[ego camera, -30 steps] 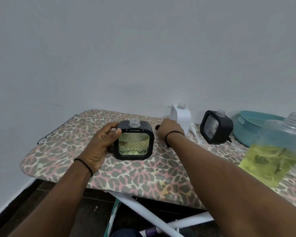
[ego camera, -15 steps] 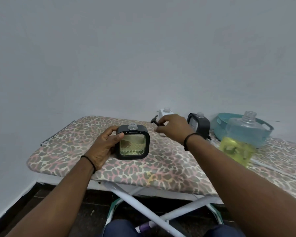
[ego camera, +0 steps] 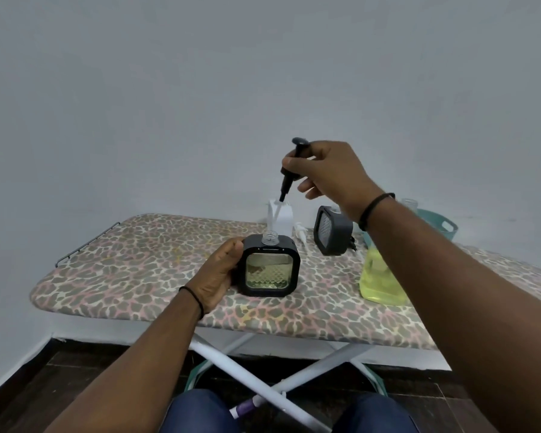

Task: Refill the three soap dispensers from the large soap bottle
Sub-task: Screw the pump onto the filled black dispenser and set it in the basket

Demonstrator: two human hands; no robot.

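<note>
L hand (ego camera: 214, 276) grips black dispenser (ego camera: 270, 267) by its side, upright on the ironing board (ego camera: 132, 276), neck uncapped. R hand (ego camera: 328, 173) above it pinches black pump (ego camera: 292, 165), tube pointing down. Soap bottle (ego camera: 380, 279) under R forearm. Beyond the hands: white dispenser (ego camera: 283, 217), second black one (ego camera: 331, 234), teal basket (ego camera: 444, 226).

Soft, even, rather dim light fills the scene, with a cool grey cast on the wall (ego camera: 263, 73). Shadows are faint: only a weak one sits under the left hand (ego camera: 217, 275) and its grip. No glare shows. Wide-angle distortion bends the ironing board (ego camera: 132, 276) and stretches the forearms toward the lower edges. Detail is slightly soft throughout.
</note>
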